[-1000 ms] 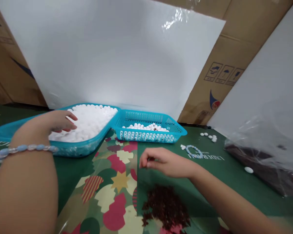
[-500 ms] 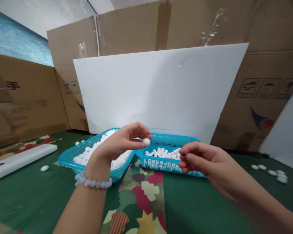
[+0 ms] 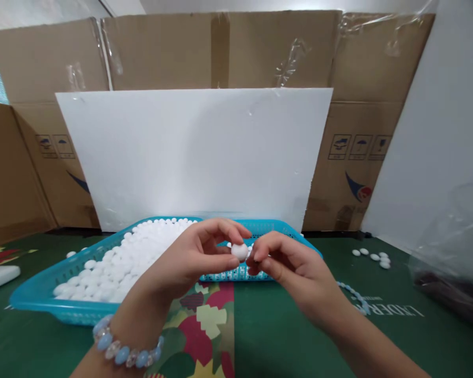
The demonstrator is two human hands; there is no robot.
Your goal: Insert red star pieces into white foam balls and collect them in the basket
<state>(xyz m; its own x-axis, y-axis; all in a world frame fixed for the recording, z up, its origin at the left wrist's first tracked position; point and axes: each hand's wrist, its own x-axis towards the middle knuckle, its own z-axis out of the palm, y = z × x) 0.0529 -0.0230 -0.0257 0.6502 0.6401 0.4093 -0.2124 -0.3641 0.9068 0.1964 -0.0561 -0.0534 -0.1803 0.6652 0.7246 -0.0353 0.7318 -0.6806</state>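
Observation:
A small white ball (image 3: 239,252) is pinched between the thumb and fingers of my left hand (image 3: 191,252), which wears a bracelet of blue and clear beads (image 3: 122,355). Just right of the ball is my right hand (image 3: 295,268), its thumb and fingers pressed together at the tips. What they hold, if anything, is too small to make out. Below and left of my left hand stands a blue basket (image 3: 31,298) heaped with white balls (image 3: 114,265). Behind both hands, a second blue basket (image 3: 274,227) with more balls is partly hidden.
Several loose white balls (image 3: 374,257) lie on the green table covering (image 3: 284,336) at right. A light blue string of beads (image 3: 357,296) rests near my right forearm, with a clear plastic bag (image 3: 453,262) farther right. A white board (image 3: 205,157) stands behind the baskets against cardboard boxes (image 3: 161,52).
My hands have come together, so the right fingertips are now beside the ball held by the left. The view has turned to the right, bringing the bead string and bag into sight.

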